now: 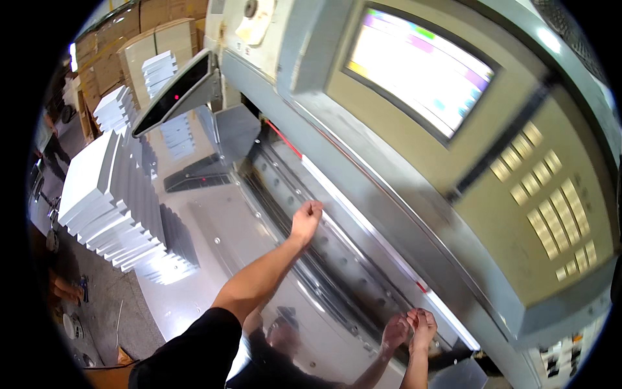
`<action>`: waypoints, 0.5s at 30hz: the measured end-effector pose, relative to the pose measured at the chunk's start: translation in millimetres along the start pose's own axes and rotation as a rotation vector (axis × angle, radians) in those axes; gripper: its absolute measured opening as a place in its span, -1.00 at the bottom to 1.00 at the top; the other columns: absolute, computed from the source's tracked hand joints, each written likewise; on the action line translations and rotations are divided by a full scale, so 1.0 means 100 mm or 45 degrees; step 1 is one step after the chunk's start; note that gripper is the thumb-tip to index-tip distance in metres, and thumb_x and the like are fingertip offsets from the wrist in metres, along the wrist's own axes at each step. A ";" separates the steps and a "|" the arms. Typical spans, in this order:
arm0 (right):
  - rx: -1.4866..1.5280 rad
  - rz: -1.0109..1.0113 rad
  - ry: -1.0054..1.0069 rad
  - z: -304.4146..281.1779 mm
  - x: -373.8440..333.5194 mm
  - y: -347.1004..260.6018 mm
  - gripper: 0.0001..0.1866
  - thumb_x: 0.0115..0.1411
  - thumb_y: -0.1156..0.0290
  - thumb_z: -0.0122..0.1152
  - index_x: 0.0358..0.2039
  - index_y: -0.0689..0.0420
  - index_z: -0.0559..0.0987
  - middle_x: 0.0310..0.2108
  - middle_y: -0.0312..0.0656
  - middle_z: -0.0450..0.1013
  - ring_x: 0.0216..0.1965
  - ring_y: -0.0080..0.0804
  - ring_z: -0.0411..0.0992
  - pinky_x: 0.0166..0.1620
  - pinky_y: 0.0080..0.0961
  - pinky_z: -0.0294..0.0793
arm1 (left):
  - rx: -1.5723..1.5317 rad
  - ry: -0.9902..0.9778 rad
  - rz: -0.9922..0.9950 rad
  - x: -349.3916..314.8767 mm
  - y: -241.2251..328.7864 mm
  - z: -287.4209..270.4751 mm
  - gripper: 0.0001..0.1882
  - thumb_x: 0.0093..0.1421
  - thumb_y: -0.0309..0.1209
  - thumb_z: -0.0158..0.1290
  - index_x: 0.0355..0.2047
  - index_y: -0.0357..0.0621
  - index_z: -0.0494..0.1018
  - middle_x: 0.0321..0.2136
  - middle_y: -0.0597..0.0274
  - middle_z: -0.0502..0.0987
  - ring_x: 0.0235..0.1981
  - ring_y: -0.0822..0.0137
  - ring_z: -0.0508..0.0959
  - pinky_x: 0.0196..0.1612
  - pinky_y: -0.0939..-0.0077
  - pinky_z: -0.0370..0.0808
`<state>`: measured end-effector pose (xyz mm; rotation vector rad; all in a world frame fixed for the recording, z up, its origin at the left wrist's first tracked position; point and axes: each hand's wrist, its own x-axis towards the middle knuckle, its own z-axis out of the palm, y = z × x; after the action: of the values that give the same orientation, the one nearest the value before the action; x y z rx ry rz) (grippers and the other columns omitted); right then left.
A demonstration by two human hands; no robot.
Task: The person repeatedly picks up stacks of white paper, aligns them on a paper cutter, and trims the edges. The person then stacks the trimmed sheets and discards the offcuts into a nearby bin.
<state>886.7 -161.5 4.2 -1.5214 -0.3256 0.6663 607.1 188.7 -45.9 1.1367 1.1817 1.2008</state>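
My left hand (307,219) is closed, with fingers curled together above the dark slot of a large cutting machine. Lower right, my right hand (422,325) is closed in a pinch near the other end of that slot. Whatever the fingers hold, if anything, is too small or hidden to make out. A thin pale edge (363,258) runs between the two hands; I cannot tell whether it is held or part of the machine. Beyond them lies a long white bar (363,216) with red parts. Below is the shiny metal table (214,214), which mirrors my right hand.
Tall stacks of white paper (97,188) stand at the table's left edge. A dark display panel (173,96) with a red light is mounted behind them. Over the slot is a control panel with a lit screen (421,65) and keypad (551,207). Cardboard (155,39) stands far left.
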 end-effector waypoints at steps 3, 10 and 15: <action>-0.677 -0.640 0.168 0.18 0.93 0.50 -0.80 0.31 0.38 0.11 -0.23 0.25 0.60 -0.29 -0.19 0.57 -0.32 -0.46 0.48 -0.20 -0.50 0.46 | -0.073 0.052 0.042 0.90 0.15 -0.16 -0.63 0.18 -0.38 0.06 -0.01 -0.21 0.47 -0.08 0.12 0.58 -0.03 0.32 0.53 0.06 0.48 0.40; -0.948 -0.380 0.334 1.15 1.99 0.17 -0.77 0.30 0.37 0.12 -0.22 0.28 0.60 -0.27 -0.14 0.57 -0.31 -0.38 0.49 -0.18 -0.45 0.46 | 0.961 -0.047 0.589 2.83 -0.33 -0.66 -0.42 0.17 -0.08 -0.02 0.16 -0.07 0.41 0.19 0.07 0.39 0.22 0.03 0.34 0.28 0.30 0.23; -0.975 -0.194 0.524 0.72 2.04 0.12 -0.75 0.29 0.36 0.13 -0.22 0.30 0.59 -0.26 -0.10 0.57 -0.31 -0.33 0.49 -0.16 -0.42 0.46 | 1.273 -0.413 0.271 2.51 0.11 0.06 -0.43 0.15 -0.07 -0.01 0.12 -0.08 0.43 0.15 0.06 0.41 0.20 0.04 0.35 0.25 0.27 0.23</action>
<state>1002.1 15.3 -45.7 -2.2827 -0.3970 0.0766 614.0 439.7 -45.5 2.1412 1.4546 0.4798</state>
